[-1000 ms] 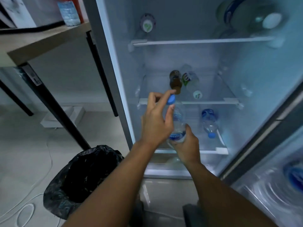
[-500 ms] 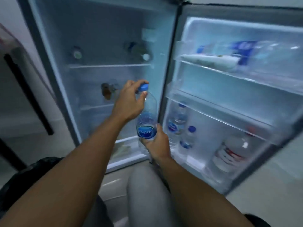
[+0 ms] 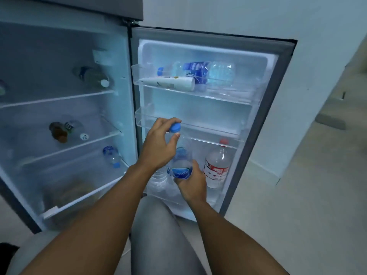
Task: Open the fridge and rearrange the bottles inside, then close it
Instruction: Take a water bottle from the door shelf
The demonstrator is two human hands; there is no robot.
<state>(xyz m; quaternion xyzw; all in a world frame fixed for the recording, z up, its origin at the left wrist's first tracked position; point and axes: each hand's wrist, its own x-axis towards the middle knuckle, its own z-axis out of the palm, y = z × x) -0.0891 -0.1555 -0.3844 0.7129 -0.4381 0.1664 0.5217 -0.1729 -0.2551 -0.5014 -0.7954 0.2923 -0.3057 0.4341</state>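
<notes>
Bottles are sitting all over the open fridge (image 3: pixel 127 108), and one small water bottle (image 3: pixel 181 161) with a blue label is being held upright in front of the open door (image 3: pixel 278 116), roughly at the middle of the view. The left hand (image 3: pixel 160 147) is closing around its neck from 9 o'clock, fingertips (image 3: pixel 174 136) pinching just under the blue cap (image 3: pixel 175 128). The right hand (image 3: pixel 191 182) is cupping the bottle's base from 6 o'clock, fingers wrapped round the lower body.

At 3 o'clock of the held bottle, a clear bottle with a red cap and red label (image 3: pixel 217 165) is standing in the bottom door bin. At 12 o'clock, the middle door bin (image 3: pixel 198 126) is showing nothing inside. Above that, in the top door bin, a large water bottle (image 3: pixel 200 73) is lying on its side with a white tube (image 3: pixel 168 82) in front of it.

Over at 9 o'clock, inside the fridge body, a small blue-capped bottle (image 3: pixel 111 155) is lying on a lower shelf, a brown bottle (image 3: pixel 58 132) is lying on the shelf above (another pale one beside it, blurred), and a further bottle (image 3: pixel 93 77) is resting on the upper shelf
</notes>
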